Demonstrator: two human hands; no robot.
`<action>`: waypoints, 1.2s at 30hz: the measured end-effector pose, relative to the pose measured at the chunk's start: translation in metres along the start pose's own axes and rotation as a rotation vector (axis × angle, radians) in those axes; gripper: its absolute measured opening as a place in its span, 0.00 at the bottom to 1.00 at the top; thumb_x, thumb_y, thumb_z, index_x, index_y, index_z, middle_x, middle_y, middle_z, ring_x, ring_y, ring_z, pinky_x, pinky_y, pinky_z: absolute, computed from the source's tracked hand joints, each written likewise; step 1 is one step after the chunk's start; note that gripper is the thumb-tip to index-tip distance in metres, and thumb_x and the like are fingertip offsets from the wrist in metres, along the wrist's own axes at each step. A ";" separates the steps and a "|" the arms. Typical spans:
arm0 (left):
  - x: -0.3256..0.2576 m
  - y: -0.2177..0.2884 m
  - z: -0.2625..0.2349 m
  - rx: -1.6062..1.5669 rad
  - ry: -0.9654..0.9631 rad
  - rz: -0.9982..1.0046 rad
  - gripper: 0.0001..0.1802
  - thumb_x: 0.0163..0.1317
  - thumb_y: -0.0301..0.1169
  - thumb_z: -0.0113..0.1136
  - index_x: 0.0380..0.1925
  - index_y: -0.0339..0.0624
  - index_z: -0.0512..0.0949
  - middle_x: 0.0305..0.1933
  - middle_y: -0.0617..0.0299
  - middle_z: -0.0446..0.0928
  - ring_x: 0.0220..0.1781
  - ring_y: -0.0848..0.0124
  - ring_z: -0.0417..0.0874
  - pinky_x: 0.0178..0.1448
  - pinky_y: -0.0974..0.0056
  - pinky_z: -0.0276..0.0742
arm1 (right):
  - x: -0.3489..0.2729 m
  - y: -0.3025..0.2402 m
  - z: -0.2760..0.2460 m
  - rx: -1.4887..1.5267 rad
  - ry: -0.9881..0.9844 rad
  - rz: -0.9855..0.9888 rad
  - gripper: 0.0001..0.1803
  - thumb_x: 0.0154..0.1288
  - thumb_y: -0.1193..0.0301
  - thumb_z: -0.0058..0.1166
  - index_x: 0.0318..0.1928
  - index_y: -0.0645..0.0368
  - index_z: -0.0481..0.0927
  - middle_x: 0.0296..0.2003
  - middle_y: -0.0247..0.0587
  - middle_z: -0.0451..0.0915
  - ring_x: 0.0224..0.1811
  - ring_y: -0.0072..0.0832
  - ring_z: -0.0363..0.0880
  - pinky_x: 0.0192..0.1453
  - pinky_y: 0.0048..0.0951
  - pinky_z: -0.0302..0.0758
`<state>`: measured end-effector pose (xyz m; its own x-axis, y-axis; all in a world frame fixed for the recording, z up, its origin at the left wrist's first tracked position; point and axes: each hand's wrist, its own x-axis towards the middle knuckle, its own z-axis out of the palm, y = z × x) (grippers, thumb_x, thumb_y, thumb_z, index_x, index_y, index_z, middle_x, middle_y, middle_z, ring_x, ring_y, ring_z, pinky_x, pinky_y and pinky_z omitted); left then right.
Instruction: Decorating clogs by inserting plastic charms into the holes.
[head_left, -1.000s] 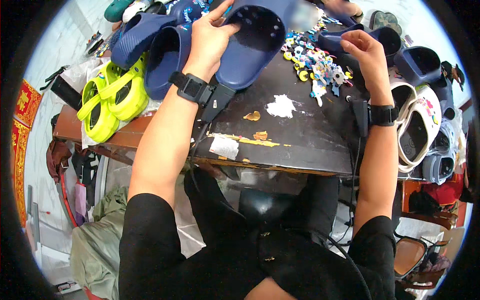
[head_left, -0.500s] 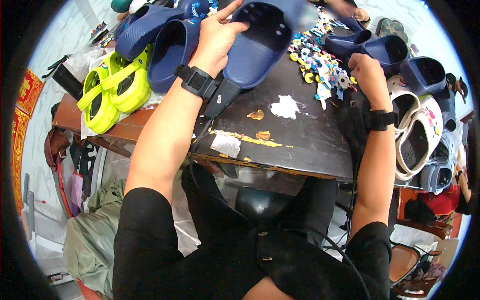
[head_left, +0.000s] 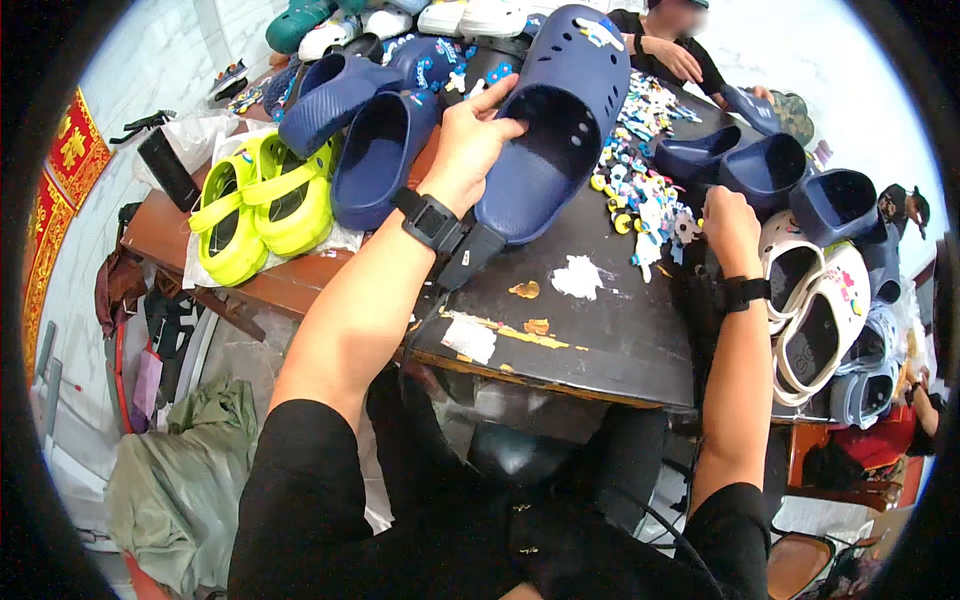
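My left hand grips the side of a navy blue slip-on clog, thumb inside its opening. The clog is held up above the dark table, toe pointing away, with a small light-coloured charm on its perforated upper. To the right, my right hand is closed, its back toward me, so whatever its fingers hold is hidden. Beside it lies a pile of colourful shoe charms. Several navy clogs stand just beyond this hand, and a pair of white clogs sits by its wrist.
Lime-green clogs and more navy clogs stand at the left. White and green clogs line the far side. Across the table a co-worker's hand shows, near a dark blue slipper. Grey-blue clogs lie at the right edge.
The view has tilted up, so the table sits lower and the clog's toe with its charm shows. More of the co-worker is visible. My left hand still holds the clog; my right stays closed.
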<state>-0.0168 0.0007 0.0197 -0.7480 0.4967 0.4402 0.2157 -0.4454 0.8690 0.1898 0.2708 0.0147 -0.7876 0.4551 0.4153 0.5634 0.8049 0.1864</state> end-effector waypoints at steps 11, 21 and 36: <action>-0.008 0.013 0.008 -0.166 -0.192 -0.251 0.30 0.56 0.15 0.60 0.62 0.41 0.74 0.52 0.59 0.81 0.52 0.71 0.82 0.60 0.65 0.76 | 0.001 -0.054 -0.042 1.483 0.489 -0.053 0.06 0.65 0.79 0.59 0.42 0.64 0.78 0.38 0.34 0.82 0.41 0.17 0.80 0.48 0.18 0.77; -0.013 0.014 0.015 -0.049 -0.283 -0.179 0.28 0.56 0.18 0.62 0.60 0.40 0.75 0.54 0.61 0.81 0.54 0.73 0.80 0.63 0.66 0.72 | -0.009 -0.063 -0.055 1.536 0.600 -0.073 0.06 0.65 0.78 0.60 0.42 0.63 0.80 0.39 0.33 0.83 0.40 0.16 0.79 0.47 0.18 0.76; -0.014 0.011 0.012 -0.043 -0.291 -0.178 0.30 0.56 0.18 0.61 0.62 0.37 0.73 0.57 0.60 0.79 0.57 0.72 0.78 0.66 0.66 0.68 | -0.012 -0.074 -0.053 1.595 0.514 -0.104 0.09 0.64 0.81 0.60 0.45 0.65 0.80 0.40 0.35 0.83 0.41 0.18 0.80 0.48 0.19 0.77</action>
<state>0.0035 -0.0020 0.0255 -0.5598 0.7582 0.3342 0.0667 -0.3607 0.9303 0.1712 0.1851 0.0433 -0.4631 0.4752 0.7482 -0.5352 0.5230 -0.6634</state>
